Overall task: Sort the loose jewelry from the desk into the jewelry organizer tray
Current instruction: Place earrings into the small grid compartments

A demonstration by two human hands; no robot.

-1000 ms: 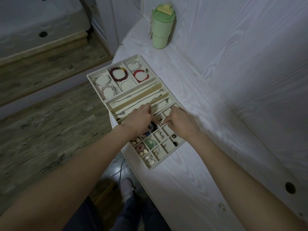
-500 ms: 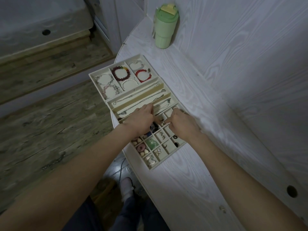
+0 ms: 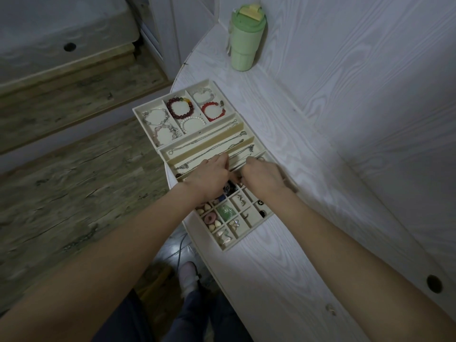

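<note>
While working over the small cells of the jewelry organizer tray (image 3: 223, 248) on the counter (image 3: 283, 280), looks nearly done: bracelets, chains, charms filed, no loose pieces visible; left hand (image 3: 209, 178) and right hand (image 3: 262, 177) grip curled, contents hidden.

My left hand (image 3: 209, 180) and right hand (image 3: 262, 177) crowd the middle of the cream compartmented jewelry organizer tray (image 3: 246, 239), blocking its small squares there. The white wood-grain desk (image 3: 283, 267) lies open to my right and nearer me. Far off, the green lidded tumbler (image 3: 245, 38) stands by the white wood-grain wall (image 3: 370, 95), which closes that side.
</note>
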